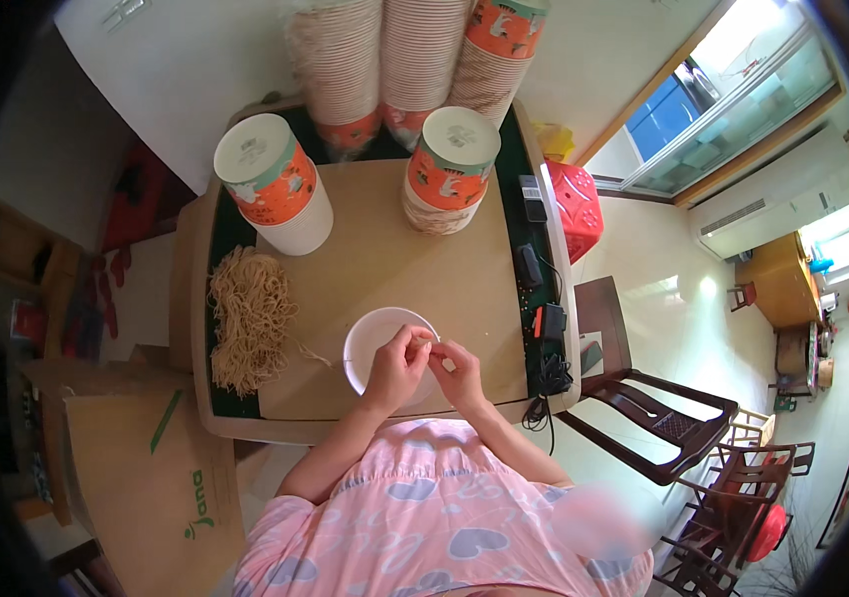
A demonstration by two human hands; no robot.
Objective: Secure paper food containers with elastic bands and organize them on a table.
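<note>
The white bowl stood near the front edge of the counter, on its brown board. Over it, the left hand and right hand met at the fingertips, each grip pinched nearly closed; whether anything lay between was too small to tell. Tangled beige string lay to the left, with 2 upturned stacks of orange-banded paper tubs behind.

At the bottom of the frame, my pink top has grey-purple hearts and pale letters. Its sleeves are short. My left hand and right hand are bare.
</note>
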